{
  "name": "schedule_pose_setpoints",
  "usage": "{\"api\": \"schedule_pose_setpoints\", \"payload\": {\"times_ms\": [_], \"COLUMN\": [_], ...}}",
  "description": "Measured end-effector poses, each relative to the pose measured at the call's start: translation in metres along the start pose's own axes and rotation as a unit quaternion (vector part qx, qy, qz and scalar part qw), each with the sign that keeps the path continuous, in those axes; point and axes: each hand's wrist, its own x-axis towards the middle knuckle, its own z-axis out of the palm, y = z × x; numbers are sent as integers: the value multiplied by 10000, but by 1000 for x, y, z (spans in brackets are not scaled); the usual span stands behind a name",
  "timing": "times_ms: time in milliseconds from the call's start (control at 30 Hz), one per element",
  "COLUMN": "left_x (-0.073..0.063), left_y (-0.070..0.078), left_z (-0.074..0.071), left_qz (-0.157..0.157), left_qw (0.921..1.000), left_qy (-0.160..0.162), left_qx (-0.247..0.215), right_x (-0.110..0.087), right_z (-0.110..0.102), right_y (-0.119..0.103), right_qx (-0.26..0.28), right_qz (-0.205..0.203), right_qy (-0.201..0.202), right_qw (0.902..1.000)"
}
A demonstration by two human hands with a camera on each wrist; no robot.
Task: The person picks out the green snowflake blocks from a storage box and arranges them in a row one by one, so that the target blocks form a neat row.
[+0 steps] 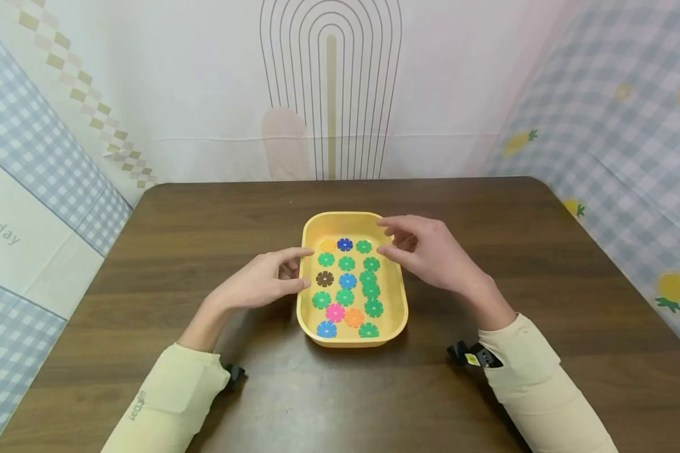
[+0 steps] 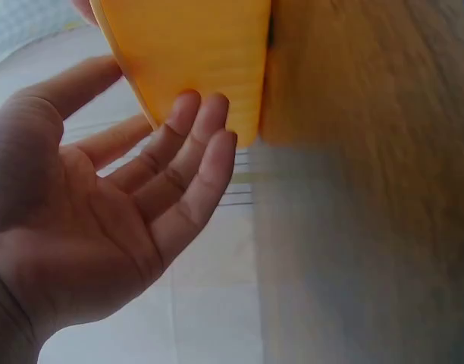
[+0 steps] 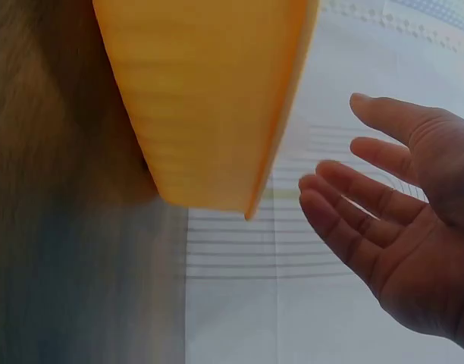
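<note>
- Touching L rim of yellow tray (image 1: pixel 348 343) w/ relaxed L hand (image 1: pixel 256 280), gripping nothing.
- Approx. mid worktop (image 1: pixel 226 220): in tray, lying flat, multicol. flower discs (image 1: pixel 347 281), mostly green.
- Holding nothing in R hand (image 1: pixel 427 250); fingers loosely bent, nr tray's R rim, apart from it.

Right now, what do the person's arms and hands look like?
The left sleeve and right sleeve are pale cream; the left has dark lettering. A small black gadget pokes out on the left, a black device with a yellow label on the right. The left hand and right hand wear no gloves.
</note>
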Motion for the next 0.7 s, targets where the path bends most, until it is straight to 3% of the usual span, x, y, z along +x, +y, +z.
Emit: {"api": "schedule_pose_setpoints", "payload": {"times_ms": [133,367,533,700], "left_x": [0,1,1,2], "left_y": [-7,-16,-19,-18], "left_z": [-1,0,1,1], "left_qz": [18,-111,-296,-412], "left_qw": [9966,9786,9697,9668], "left_qy": [-385,-1067,-1296,-1350], "left_qx": [-734,-1757,-2048,-2130], "right_x": [3,12,19,24], "right_z": [8,24,35,48], "right_y": [-7,-17,-24,-27], "right_qx": [282,745,1071,1131], "right_qz": [-60,-108,-87,-55], "right_qy": [-253,-695,-1103,-1596], "right_qw": [9993,9947,9881,9807]}}
